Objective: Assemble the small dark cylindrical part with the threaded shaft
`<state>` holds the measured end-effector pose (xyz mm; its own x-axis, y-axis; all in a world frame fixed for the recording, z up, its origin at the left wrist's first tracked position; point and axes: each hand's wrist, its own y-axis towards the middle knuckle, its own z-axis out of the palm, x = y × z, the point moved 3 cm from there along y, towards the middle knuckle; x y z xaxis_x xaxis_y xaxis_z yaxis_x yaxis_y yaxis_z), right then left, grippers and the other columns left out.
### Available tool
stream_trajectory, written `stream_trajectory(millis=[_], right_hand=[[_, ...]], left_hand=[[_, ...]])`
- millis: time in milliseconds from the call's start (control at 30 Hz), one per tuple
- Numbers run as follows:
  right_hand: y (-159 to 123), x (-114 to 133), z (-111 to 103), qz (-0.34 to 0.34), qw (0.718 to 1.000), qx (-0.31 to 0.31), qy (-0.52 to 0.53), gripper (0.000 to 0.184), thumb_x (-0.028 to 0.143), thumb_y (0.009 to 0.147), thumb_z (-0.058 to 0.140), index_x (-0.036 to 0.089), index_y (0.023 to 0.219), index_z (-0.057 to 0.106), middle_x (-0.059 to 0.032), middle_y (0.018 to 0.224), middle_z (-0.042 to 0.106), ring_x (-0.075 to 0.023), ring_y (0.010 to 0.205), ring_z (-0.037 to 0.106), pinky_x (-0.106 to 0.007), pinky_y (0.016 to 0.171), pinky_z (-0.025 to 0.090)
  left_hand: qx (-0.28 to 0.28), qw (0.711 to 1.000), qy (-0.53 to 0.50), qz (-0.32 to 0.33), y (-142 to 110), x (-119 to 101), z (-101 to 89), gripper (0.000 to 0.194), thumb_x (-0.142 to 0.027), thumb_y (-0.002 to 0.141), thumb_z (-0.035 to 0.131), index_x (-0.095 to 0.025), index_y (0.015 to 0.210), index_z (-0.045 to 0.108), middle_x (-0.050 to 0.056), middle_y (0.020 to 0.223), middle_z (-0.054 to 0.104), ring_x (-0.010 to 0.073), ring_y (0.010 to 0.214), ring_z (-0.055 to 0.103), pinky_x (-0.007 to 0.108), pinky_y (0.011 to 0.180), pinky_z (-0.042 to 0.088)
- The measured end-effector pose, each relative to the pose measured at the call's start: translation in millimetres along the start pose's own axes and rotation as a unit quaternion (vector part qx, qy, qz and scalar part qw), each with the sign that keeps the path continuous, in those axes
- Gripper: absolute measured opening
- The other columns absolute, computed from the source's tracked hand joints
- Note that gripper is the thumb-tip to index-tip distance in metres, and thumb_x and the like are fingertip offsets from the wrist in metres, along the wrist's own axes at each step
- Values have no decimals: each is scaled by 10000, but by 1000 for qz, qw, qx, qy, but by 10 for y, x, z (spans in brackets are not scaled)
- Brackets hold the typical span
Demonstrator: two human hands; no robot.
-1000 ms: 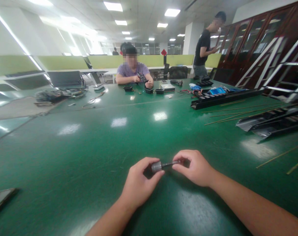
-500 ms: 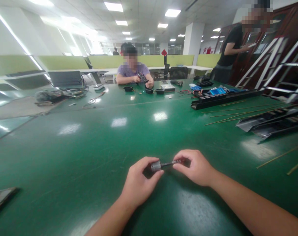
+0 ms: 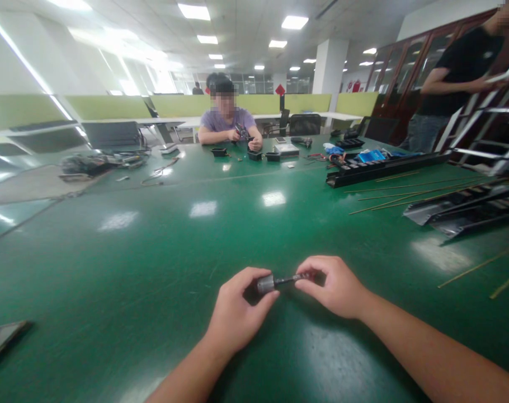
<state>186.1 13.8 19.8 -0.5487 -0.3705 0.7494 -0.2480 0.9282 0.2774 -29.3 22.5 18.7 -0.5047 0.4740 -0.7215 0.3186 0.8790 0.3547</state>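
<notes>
A small metal bit with a silver cylindrical head (image 3: 266, 284) and a thin dark shaft (image 3: 286, 280) lies level between my hands, low over the green table. My left hand (image 3: 243, 305) pinches the cylinder between thumb and fingers. On the other side, my right hand (image 3: 332, 285) grips the shaft's far end, which looks ridged or spiralled; its tip is hidden by the fingers. The exact kind of bit cannot be made out.
Black metal channels (image 3: 468, 210) and thin brass-coloured rods (image 3: 405, 196) lie to the right. A dark-edged flat panel (image 3: 5, 338) is at the left. Across the green table (image 3: 154, 252), a seated person (image 3: 227, 120) handles a black device. Another person (image 3: 456, 78) stands by a ladder (image 3: 489, 129).
The standing person has moved to the right, towards the ladder. My hands and the metal bit look almost unchanged in place; any small turn of the bit is hard to tell.
</notes>
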Motion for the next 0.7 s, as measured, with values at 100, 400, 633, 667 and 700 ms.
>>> stream_trajectory(millis=[100, 400, 633, 667, 700], right_hand=[[0, -10, 4, -1, 1000, 0, 3, 67, 249, 814, 711, 195, 849, 729, -19, 764, 718, -168, 701, 642, -278, 680, 474], [5, -3, -16, 0, 1000, -7, -1, 61, 249, 816, 707, 196, 839, 727, -16, 755, 714, -167, 694, 638, -273, 659, 467], [2, 4, -20, 1, 1000, -2, -1, 64, 245, 815, 708, 193, 846, 728, -19, 761, 714, -171, 697, 637, -285, 675, 468], [0, 10, -23, 2, 1000, -3, -2, 63, 241, 816, 705, 192, 846, 729, -20, 762, 713, -171, 697, 636, -286, 674, 467], [-4, 18, -26, 4, 1000, -5, -3, 62, 237, 818, 701, 190, 848, 729, -21, 762, 713, -172, 696, 635, -287, 672, 465]], left_hand=[[-3, 1000, 2, 2, 2, -7, -3, 208, -289, 799, 703, -210, 990, 694, 40, 937, 718, 200, 831, 665, 311, 752, 529], [-6, 1000, 4, 4, -7, 16, -4, 208, -294, 805, 703, -212, 995, 690, 41, 951, 716, 202, 845, 666, 316, 768, 533], [-7, 1000, -4, -2, -9, 20, 1, 218, -287, 804, 712, -221, 1009, 683, 23, 963, 709, 199, 862, 662, 320, 785, 527], [-6, 1000, -4, -3, -10, 17, -3, 216, -285, 808, 708, -219, 1012, 682, 21, 965, 708, 200, 864, 661, 322, 788, 526], [-4, 1000, -4, -4, -13, 13, -8, 214, -283, 813, 701, -217, 1015, 681, 19, 967, 706, 201, 866, 660, 324, 792, 525]])
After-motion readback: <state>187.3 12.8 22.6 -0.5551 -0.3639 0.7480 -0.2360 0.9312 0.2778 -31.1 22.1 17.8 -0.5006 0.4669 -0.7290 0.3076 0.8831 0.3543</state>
